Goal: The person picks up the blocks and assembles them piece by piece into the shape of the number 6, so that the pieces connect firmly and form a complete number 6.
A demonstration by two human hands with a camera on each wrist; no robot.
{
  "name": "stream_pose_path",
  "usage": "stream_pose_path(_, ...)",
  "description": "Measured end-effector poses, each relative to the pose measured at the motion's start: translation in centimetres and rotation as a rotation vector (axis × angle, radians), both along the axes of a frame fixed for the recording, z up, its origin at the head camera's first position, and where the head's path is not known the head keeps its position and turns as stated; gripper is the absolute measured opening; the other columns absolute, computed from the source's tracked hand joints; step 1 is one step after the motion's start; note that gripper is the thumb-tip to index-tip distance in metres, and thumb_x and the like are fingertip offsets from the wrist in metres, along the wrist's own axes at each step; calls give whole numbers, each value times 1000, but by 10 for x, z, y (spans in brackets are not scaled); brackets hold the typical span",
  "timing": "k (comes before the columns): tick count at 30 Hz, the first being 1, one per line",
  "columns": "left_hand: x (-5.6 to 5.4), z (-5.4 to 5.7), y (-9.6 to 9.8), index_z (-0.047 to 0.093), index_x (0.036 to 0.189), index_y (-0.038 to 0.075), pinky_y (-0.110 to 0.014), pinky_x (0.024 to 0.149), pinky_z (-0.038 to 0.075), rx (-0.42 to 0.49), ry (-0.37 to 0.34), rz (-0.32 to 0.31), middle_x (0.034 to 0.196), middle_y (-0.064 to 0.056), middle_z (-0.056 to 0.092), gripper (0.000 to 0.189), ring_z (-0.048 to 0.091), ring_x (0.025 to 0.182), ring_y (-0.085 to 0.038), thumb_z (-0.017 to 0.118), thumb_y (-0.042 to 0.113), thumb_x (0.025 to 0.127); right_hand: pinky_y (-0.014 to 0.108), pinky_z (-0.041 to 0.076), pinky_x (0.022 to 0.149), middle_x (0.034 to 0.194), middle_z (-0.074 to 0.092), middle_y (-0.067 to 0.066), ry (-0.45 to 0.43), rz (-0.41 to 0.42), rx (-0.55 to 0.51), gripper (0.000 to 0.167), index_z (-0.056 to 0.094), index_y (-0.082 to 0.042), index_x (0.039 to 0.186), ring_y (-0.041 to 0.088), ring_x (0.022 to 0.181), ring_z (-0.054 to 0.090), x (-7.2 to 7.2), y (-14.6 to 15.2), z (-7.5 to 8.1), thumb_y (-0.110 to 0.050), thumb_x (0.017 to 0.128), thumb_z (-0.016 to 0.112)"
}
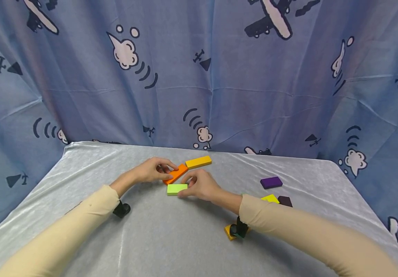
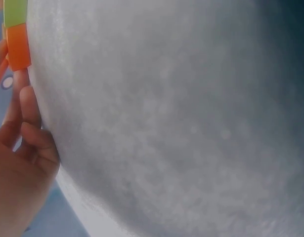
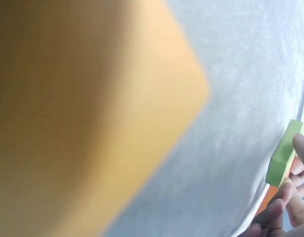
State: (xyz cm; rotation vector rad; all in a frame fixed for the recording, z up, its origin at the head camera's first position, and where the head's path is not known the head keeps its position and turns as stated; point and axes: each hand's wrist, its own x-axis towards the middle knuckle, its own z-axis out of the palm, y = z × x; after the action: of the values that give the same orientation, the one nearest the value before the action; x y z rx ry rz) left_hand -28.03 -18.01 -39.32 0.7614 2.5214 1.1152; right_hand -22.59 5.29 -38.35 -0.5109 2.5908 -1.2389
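Note:
Near the middle of the table in the head view, an orange block (image 1: 177, 174) lies at a slant. My left hand (image 1: 149, 170) holds it from the left, thumb at its near end and fingers over its far side. A light green block (image 1: 176, 189) lies right in front of it, long side facing me. My right hand (image 1: 203, 186) pinches its right end between thumb and fingers. The left wrist view shows the green block (image 2: 15, 12) against the orange block (image 2: 19, 47). In the right wrist view, fingertips surround the green block (image 3: 284, 155).
A golden yellow block (image 1: 199, 162) extends from the orange block's far end. Right of the hands lie a purple block (image 1: 271, 182), a bright yellow block (image 1: 270, 198) and a dark brown block (image 1: 285, 201). An amber block (image 1: 229, 232) sits beneath the right wrist camera. A patterned curtain (image 1: 171, 100) hangs behind the table.

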Motion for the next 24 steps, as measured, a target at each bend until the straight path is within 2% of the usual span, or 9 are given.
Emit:
stream_pose_path(12, 0, 0, 2, 72, 126, 7, -33, 77, 52, -1, -4, 1, 103, -4, 69, 32, 63, 90, -20, 74, 7, 94, 26, 41, 56, 76, 58, 4, -21, -44, -6, 33, 77, -6, 102, 17, 67, 51, -2, 22, 14, -20, 77, 92)
stream_pose_path(24, 1, 2, 1, 72, 126, 7, -33, 78, 52, 7, -11, 2, 104, -6, 69, 32, 62, 91, -21, 73, 7, 94, 28, 40, 59, 78, 58, 4, -25, -4, -33, 32, 75, -3, 104, 20, 72, 51, 8, 58, 19, -20, 81, 89)
